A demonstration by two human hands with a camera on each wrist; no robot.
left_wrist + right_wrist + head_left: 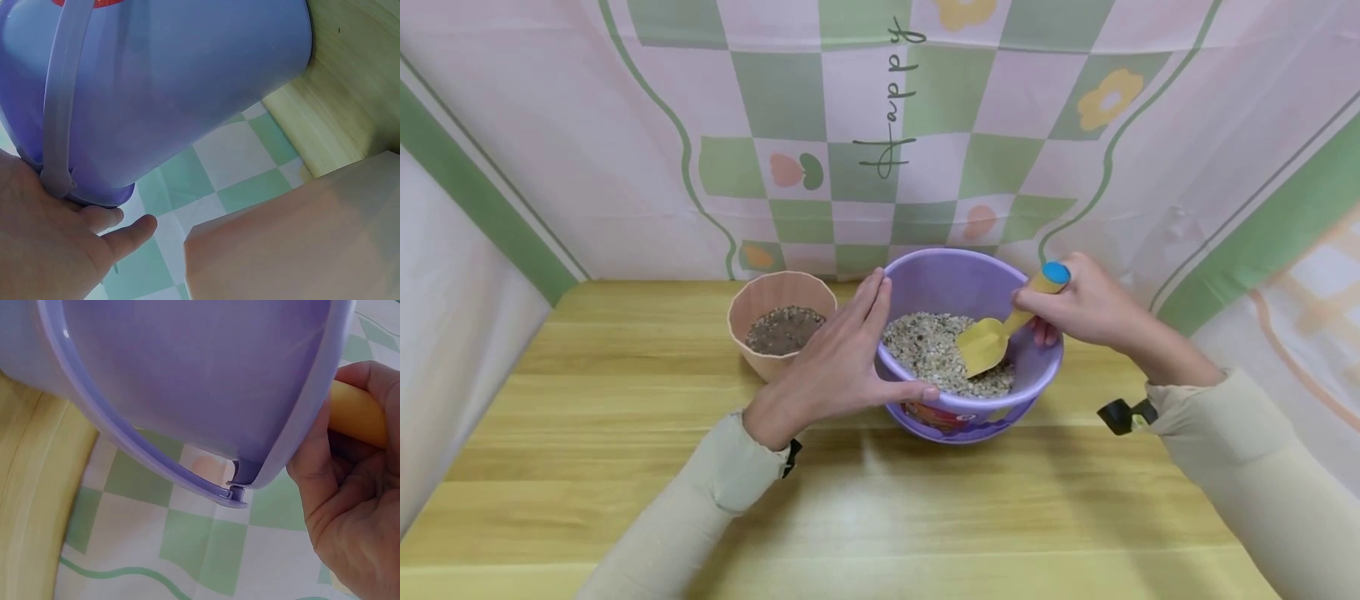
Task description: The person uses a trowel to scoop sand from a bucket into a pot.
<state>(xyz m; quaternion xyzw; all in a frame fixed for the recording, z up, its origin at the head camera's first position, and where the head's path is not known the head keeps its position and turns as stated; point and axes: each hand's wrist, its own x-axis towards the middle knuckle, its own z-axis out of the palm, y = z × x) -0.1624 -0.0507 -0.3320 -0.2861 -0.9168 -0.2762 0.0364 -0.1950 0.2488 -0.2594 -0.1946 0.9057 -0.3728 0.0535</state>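
Observation:
A purple bucket (955,279) stands on the table, holding pale gravel (921,350). My right hand (1086,304) grips the yellow handle of a toy shovel (987,343) with a blue end cap. The shovel's blade dips into the gravel on the right side. At the bucket's left rim rests my left hand (842,354), fingers straight and thumb stretched along the front rim. In the left wrist view two fingertips (134,237) stick out beyond the rim. The right wrist view shows the bucket's outer wall (187,375) and part of the shovel handle (356,415); the blade is hidden there.
A pink faceted bowl (760,364) with darker gravel (784,331) inside stands left of the bucket, partly behind my left hand. The bucket's carrying handle (59,106) hangs down at its front. A checkered cloth (865,100) hangs behind the wooden table (587,417).

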